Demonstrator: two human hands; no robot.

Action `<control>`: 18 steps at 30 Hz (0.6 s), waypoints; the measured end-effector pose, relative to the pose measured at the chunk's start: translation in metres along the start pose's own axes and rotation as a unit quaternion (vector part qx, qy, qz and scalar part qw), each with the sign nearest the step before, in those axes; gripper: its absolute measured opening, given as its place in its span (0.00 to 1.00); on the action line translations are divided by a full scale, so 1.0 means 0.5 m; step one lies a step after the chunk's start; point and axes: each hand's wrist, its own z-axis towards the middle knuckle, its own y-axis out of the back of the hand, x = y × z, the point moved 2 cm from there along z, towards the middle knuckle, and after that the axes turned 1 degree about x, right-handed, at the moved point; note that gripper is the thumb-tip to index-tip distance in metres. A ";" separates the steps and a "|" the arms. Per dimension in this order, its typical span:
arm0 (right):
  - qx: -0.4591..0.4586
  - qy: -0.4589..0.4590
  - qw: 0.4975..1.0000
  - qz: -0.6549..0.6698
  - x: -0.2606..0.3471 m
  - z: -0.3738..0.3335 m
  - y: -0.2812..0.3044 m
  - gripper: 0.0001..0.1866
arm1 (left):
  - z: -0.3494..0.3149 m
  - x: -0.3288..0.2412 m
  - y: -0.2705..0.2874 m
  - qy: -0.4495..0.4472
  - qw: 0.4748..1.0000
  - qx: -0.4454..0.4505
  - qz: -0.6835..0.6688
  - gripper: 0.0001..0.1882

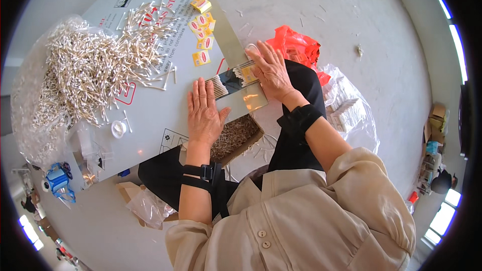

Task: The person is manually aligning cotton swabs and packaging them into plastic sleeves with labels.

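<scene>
My left hand (205, 113) lies flat at the table's near edge, its fingers together and stretched out, with the fingertips beside a short row of cotton swabs (218, 87). These swabs lie side by side at one end of a dark strip (232, 81). At the strip's other end are more swabs and a yellow label (247, 75). My right hand (271, 73) rests over that end with its fingers extended, hiding part of the label. Whether its fingertips press on the swabs, I cannot tell.
A large heap of loose cotton swabs (95, 65) spills from a clear bag on the left. Small yellow labels (203, 31) lie farther back. A round white container (118, 129), a red bag (296, 45), a clear bag of white packs (349, 113) and a cardboard box (246, 146) surround me.
</scene>
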 end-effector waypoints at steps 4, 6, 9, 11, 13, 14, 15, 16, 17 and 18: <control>0.063 0.036 0.983 0.169 -0.001 -0.012 -0.030 0.25 | 0.006 -0.010 0.002 -0.003 1.000 -0.011 -0.007 0.45; 0.055 0.003 0.973 0.223 0.002 -0.014 -0.034 0.24 | 0.011 -0.018 0.005 -0.005 1.000 -0.003 -0.010 0.45; 0.057 -0.003 0.965 0.255 -0.006 -0.018 -0.041 0.23 | 0.027 -0.040 0.002 -0.019 1.000 0.005 -0.020 0.44; 0.062 -0.015 0.962 0.267 -0.002 -0.020 -0.041 0.23 | 0.036 -0.055 -0.005 -0.028 0.999 0.002 -0.024 0.44; 0.067 -0.027 0.958 0.279 -0.002 -0.020 -0.043 0.23 | 0.045 -0.070 -0.010 -0.026 0.999 0.002 -0.027 0.44; 0.069 -0.027 0.955 0.289 -0.002 -0.020 -0.046 0.23 | 0.050 -0.076 -0.012 -0.023 0.999 0.000 -0.031 0.45; 0.071 -0.027 0.951 0.299 -0.004 -0.020 -0.047 0.23 | 0.053 -0.082 -0.013 -0.025 0.999 0.001 -0.030 0.45; 0.070 -0.029 0.951 0.300 -0.004 -0.020 -0.047 0.23 | 0.055 -0.086 -0.013 -0.024 0.999 -0.003 -0.029 0.45; 0.070 -0.031 0.949 0.306 -0.004 -0.022 -0.047 0.23 | 0.057 -0.091 -0.013 -0.023 0.999 -0.007 -0.028 0.45; 0.069 -0.033 0.947 0.313 -0.003 -0.022 -0.047 0.23 | 0.059 -0.096 -0.014 -0.024 0.999 -0.006 -0.027 0.45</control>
